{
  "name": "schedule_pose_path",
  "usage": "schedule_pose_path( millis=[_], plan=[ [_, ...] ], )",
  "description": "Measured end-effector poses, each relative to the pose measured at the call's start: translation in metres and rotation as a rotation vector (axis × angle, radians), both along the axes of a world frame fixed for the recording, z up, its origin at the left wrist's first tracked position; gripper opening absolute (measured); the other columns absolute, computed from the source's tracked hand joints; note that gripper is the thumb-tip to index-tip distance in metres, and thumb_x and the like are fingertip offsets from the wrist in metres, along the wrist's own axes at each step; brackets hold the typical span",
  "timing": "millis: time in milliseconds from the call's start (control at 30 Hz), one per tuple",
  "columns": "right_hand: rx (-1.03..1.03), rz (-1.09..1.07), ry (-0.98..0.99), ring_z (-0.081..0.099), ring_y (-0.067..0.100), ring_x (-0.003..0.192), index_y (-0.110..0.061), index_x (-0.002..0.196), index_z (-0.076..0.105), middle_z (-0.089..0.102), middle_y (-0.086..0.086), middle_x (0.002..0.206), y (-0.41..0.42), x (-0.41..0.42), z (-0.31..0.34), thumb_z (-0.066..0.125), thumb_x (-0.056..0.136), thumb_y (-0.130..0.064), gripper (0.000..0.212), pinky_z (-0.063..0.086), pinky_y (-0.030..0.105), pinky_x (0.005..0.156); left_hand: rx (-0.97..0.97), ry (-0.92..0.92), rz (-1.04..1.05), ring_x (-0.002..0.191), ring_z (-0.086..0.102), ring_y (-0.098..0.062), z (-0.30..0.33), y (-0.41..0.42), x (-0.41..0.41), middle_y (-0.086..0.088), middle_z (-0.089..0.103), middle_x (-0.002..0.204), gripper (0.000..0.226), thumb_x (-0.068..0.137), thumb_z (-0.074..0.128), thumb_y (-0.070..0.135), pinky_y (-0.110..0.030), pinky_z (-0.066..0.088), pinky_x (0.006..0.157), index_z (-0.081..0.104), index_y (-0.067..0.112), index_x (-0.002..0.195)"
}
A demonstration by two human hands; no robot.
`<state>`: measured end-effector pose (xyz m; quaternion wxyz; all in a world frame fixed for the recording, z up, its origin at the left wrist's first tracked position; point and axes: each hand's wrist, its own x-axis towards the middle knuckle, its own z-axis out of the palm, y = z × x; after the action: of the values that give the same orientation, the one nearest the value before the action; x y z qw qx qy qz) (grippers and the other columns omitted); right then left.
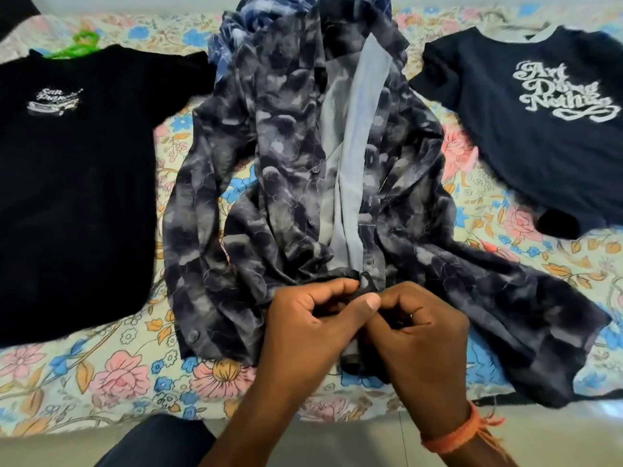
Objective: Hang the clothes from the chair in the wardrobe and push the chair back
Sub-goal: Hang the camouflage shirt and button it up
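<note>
A grey-blue patterned button shirt (293, 156) lies crumpled and open down the middle of the bed, its pale inner lining showing. My left hand (313, 318) and my right hand (418, 328) meet at its lower front edge, and both pinch the fabric near a button. On the left lies a black t-shirt (74, 183) with a small white chest print, on a green hanger (79, 45) whose hook pokes out at the collar. A dark navy t-shirt (526, 129) with large white lettering lies flat on the right.
All three garments rest on a floral bedsheet (128, 369). The bed's front edge runs across the bottom, with pale floor (303, 443) below it. My dark trouser leg (158, 443) shows at the bottom. Neither a chair nor a wardrobe is in view.
</note>
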<state>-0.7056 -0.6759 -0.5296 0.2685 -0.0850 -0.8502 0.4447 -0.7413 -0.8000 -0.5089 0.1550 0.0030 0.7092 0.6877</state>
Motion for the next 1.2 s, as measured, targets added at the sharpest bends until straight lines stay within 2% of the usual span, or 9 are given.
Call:
schedule_pose_path(
  millis=[67, 233, 367, 467, 700, 800, 967, 1067, 1200],
  plan=[
    [0.017, -0.014, 0.004, 0.061, 0.003, 0.062, -0.014, 0.069, 0.071, 0.064, -0.010, 0.067, -0.002, -0.003, -0.004, 0.080, 0.080, -0.012, 0.014, 0.044, 0.009, 0.057, -0.025, 0.002, -0.035, 0.084, 0.074, -0.011, -0.005, -0.005, -0.009, 0.006, 0.077, 0.086, 0.016, 0.082, 0.078, 0.015, -0.028, 0.060, 0.073, 0.078, 0.021, 0.096],
    [0.053, -0.049, 0.018, 0.063, 0.002, 0.068, -0.008, 0.073, 0.073, 0.067, -0.005, 0.072, -0.003, -0.007, -0.015, 0.081, 0.075, -0.003, 0.010, 0.049, 0.013, 0.064, -0.157, 0.149, -0.009, 0.081, 0.071, 0.001, -0.016, 0.001, -0.016, 0.016, 0.076, 0.085, 0.022, 0.088, 0.071, 0.007, -0.014, 0.054, 0.072, 0.077, 0.027, 0.091],
    [-0.051, -0.053, -0.036, 0.067, 0.004, 0.068, -0.011, 0.078, 0.076, 0.070, -0.008, 0.075, -0.006, -0.005, -0.008, 0.081, 0.075, -0.005, 0.009, 0.054, 0.018, 0.063, -0.102, 0.082, 0.003, 0.076, 0.072, -0.010, -0.018, 0.000, -0.015, 0.008, 0.076, 0.080, 0.020, 0.090, 0.068, 0.009, -0.026, 0.059, 0.070, 0.077, 0.027, 0.089],
    [-0.198, -0.093, -0.105, 0.069, 0.011, 0.062, -0.017, 0.082, 0.077, 0.072, -0.010, 0.075, -0.010, -0.003, 0.000, 0.081, 0.077, -0.011, 0.009, 0.058, 0.029, 0.058, 0.014, -0.019, 0.011, 0.077, 0.073, -0.014, -0.016, -0.002, -0.018, 0.001, 0.077, 0.080, 0.017, 0.089, 0.070, 0.007, -0.025, 0.058, 0.071, 0.078, 0.022, 0.087],
    [-0.516, -0.083, -0.247, 0.073, 0.023, 0.063, -0.012, 0.084, 0.077, 0.075, 0.004, 0.074, -0.014, 0.003, 0.017, 0.080, 0.076, -0.007, 0.010, 0.062, 0.039, 0.061, 0.197, -0.239, -0.038, 0.083, 0.074, -0.021, -0.015, -0.010, -0.026, -0.009, 0.077, 0.084, 0.010, 0.082, 0.073, 0.003, -0.024, 0.058, 0.075, 0.077, 0.008, 0.090],
    [-0.523, -0.051, -0.247, 0.073, 0.024, 0.066, -0.011, 0.083, 0.076, 0.075, 0.006, 0.075, -0.015, 0.004, 0.022, 0.080, 0.076, -0.004, 0.011, 0.062, 0.038, 0.063, 0.230, -0.275, -0.046, 0.088, 0.074, -0.022, -0.016, -0.011, -0.026, -0.010, 0.077, 0.087, 0.011, 0.079, 0.074, 0.006, -0.027, 0.058, 0.079, 0.077, 0.007, 0.089],
    [-0.537, 0.028, -0.235, 0.073, 0.020, 0.071, -0.011, 0.085, 0.076, 0.075, 0.006, 0.078, -0.015, 0.006, 0.026, 0.080, 0.074, 0.000, 0.015, 0.060, 0.027, 0.063, 0.336, -0.379, -0.048, 0.087, 0.074, -0.025, -0.014, -0.016, -0.027, -0.015, 0.076, 0.090, 0.016, 0.065, 0.075, 0.013, -0.026, 0.058, 0.070, 0.078, 0.010, 0.080],
    [-0.617, 0.028, -0.249, 0.073, 0.021, 0.068, -0.008, 0.082, 0.075, 0.074, 0.009, 0.076, -0.014, 0.006, 0.029, 0.080, 0.073, 0.000, 0.013, 0.057, 0.024, 0.054, 0.349, -0.407, -0.044, 0.085, 0.074, -0.024, -0.015, -0.016, -0.029, -0.016, 0.076, 0.089, 0.014, 0.063, 0.075, 0.012, -0.025, 0.058, 0.068, 0.079, 0.011, 0.077],
    [-0.589, 0.010, -0.282, 0.073, 0.026, 0.071, -0.010, 0.082, 0.077, 0.075, 0.009, 0.076, -0.012, 0.005, 0.028, 0.081, 0.073, -0.011, 0.010, 0.061, 0.038, 0.063, 0.230, -0.308, -0.011, 0.090, 0.074, -0.025, -0.016, -0.009, -0.022, -0.012, 0.077, 0.088, 0.010, 0.082, 0.071, 0.007, -0.033, 0.059, 0.079, 0.076, 0.009, 0.090]
  ],
)
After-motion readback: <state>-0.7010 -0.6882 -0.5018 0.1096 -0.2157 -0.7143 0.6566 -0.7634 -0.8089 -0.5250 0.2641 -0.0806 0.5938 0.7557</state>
